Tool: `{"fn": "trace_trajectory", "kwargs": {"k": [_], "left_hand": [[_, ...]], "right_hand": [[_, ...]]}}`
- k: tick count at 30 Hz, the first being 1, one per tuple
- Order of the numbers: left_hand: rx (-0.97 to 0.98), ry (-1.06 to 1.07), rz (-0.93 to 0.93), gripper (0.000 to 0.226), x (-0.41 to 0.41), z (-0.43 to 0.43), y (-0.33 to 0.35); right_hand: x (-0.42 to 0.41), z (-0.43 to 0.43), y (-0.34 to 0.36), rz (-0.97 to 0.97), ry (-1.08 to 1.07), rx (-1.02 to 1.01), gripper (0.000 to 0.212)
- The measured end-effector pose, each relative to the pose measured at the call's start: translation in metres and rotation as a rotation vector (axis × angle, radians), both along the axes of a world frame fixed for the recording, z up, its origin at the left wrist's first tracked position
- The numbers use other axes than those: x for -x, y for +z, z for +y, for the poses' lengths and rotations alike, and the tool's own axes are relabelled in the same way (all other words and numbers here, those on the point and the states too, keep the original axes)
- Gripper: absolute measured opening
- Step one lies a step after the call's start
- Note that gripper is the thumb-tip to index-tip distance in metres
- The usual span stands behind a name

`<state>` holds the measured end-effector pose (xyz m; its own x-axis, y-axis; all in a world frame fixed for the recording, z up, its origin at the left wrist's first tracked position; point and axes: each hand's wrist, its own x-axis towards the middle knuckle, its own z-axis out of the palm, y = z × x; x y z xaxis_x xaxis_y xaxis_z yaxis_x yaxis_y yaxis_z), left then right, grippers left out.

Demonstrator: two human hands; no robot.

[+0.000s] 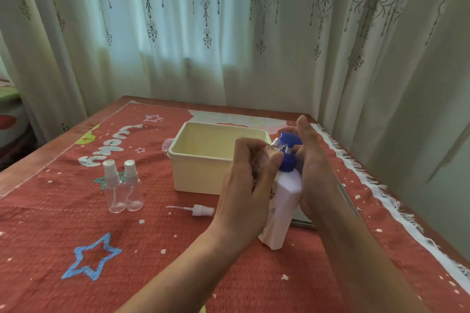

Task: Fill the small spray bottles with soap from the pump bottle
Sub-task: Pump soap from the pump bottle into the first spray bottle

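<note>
**Bottle mouth meets pump spout, between the two hands**

Nearest, the pump bottle (pixel 286 198) stands on the red cloth (pixel 76 223), its white body rising between both wrists. The left hand (pixel 248 185) is curled round a small uncapped spray bottle (pixel 276 144), holding it tilted. Its long axis runs up and to the right, so the open neck points at the blue pump head (pixel 292 138) and appears to lie right at the spout. The right hand (pixel 314 168) stands edge-on just right of the pump. Its thumb is up and its fingers look fairly straight as they reach round the pump head, where their tips are mostly hidden. It seems to be the hand placed to press. That press depends on the neck staying under the spout, or soap will likely run down the outside.

Left of the hands the removed spray head (pixel 201 210) lies on its side. Farther left two capped spray bottles (pixel 123 189) stand upright, touching, seemingly empty. Beyond is a cream tub (pixel 201 168), then the curtain (pixel 229 33).
</note>
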<state>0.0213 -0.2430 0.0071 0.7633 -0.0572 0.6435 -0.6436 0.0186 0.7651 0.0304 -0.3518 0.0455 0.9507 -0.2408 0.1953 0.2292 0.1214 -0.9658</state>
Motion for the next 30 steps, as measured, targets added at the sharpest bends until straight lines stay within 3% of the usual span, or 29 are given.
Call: {"fn": "trace_trajectory", "kwargs": {"k": [7,15,18,23,30], "left_hand": [[0.081,-0.062,0.052,0.012,0.000,-0.005,0.001],[0.089,0.000,0.053,0.018,-0.003,0.001,-0.005],[0.127,0.035,0.057,0.026,-0.003,0.005,-0.005],[0.142,0.011,0.044,0.012,-0.002,0.004,-0.008],[0.120,-0.013,0.028,0.011,-0.002,-0.001,-0.006]], "right_hand": [[0.001,0.002,0.000,0.038,-0.011,0.023,0.040],[0.000,0.001,-0.002,0.021,-0.040,0.037,0.050],[0.001,0.002,-0.003,-0.002,-0.071,0.077,0.034],[-0.003,0.001,-0.005,-0.025,-0.098,0.096,0.032],[-0.006,-0.002,-0.008,-0.075,-0.050,0.124,0.027]]}}
